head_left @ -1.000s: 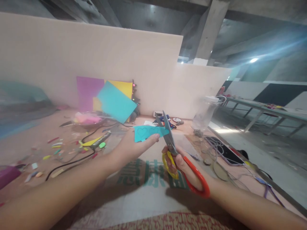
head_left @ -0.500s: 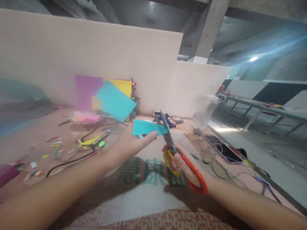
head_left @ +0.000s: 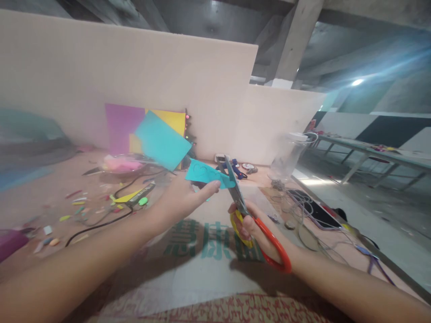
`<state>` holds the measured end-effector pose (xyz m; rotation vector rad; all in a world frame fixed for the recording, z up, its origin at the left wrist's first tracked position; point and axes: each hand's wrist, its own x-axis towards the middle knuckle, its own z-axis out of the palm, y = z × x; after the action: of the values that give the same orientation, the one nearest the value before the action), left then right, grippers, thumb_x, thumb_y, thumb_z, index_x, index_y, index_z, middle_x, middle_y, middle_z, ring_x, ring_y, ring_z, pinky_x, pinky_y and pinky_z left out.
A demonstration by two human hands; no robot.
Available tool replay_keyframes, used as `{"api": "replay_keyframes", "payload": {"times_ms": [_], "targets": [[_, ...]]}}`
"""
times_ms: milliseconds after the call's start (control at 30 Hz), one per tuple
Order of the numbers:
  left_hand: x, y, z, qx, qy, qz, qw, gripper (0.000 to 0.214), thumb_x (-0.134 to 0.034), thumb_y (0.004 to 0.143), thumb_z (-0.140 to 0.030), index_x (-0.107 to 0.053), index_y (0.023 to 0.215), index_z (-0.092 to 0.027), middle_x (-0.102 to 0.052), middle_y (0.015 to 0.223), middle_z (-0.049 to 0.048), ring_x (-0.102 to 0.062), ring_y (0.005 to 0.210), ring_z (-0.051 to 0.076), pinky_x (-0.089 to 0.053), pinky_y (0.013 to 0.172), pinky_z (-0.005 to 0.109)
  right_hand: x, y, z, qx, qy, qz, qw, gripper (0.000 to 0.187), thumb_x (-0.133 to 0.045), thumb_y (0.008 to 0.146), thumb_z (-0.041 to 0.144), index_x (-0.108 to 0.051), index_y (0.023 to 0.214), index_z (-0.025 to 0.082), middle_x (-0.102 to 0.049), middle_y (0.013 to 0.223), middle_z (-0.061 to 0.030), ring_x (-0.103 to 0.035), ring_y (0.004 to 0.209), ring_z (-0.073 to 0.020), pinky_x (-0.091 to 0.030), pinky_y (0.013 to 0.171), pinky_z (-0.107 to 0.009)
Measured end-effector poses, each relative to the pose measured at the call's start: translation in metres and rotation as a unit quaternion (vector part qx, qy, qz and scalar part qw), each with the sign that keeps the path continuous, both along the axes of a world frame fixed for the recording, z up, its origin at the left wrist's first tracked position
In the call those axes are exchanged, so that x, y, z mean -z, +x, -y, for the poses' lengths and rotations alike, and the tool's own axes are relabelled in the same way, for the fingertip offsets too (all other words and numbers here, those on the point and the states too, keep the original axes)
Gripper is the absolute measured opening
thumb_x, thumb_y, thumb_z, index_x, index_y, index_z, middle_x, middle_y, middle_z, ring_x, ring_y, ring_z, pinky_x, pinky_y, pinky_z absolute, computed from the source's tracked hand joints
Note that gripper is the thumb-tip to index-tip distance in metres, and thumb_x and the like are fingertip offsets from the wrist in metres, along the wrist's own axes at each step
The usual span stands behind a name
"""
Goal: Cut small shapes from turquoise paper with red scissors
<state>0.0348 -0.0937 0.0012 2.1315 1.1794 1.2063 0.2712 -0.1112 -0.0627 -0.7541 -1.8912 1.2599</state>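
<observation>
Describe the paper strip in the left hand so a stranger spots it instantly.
Start at the pale board along the back and come forward to the left hand. It grips a narrow turquoise paper strip, one end at the blades of the scissors. Unlike the larger turquoise sheet behind, it carries drawn outlines.

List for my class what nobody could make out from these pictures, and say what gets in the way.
All in the head view:
Left hand: most fingers are hidden by the blue strip and the hand itself.
Yellow sheet: its middle is covered by the blue sheet.
Purple object: cut off by the left edge.
Teal thing: too blurred to identify.
Far table: items on it are too small.
</observation>
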Motion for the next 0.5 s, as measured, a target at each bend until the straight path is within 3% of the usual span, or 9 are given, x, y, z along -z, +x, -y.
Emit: {"api": "replay_keyframes", "payload": {"times_ms": [333,500], "targets": [[0.0026,-0.0026,-0.0024,0.012,-0.039,0.038,0.998,0.039,-0.058,0.095,-0.056,-0.073,0.093,-0.019,-0.079,0.095,0.0061,-0.074,0.086,0.023,-0.056,0.079,0.033,0.0001,0.0005,-0.0001,0.011,0.009,0.010,1.000,0.053,-0.048,0.098,0.072,-0.052,0.116,0.022,-0.037,0.074,0.0048,-0.034,0.061,-0.0137,-0.029,0.054,-0.029],[-0.0017,-0.0038,-0.0017,-0.020,-0.050,0.009,0.999,0.047,-0.056,0.094,-0.060,-0.077,0.086,-0.018,-0.080,0.086,0.0061,-0.074,0.082,0.023,-0.054,0.072,0.031,-0.0006,0.0006,-0.0002,0.015,0.015,0.020,1.000,0.055,-0.049,0.097,0.073,-0.053,0.116,0.021,-0.039,0.074,0.0050,-0.035,0.059,-0.0128,-0.029,0.053,-0.029]]}}
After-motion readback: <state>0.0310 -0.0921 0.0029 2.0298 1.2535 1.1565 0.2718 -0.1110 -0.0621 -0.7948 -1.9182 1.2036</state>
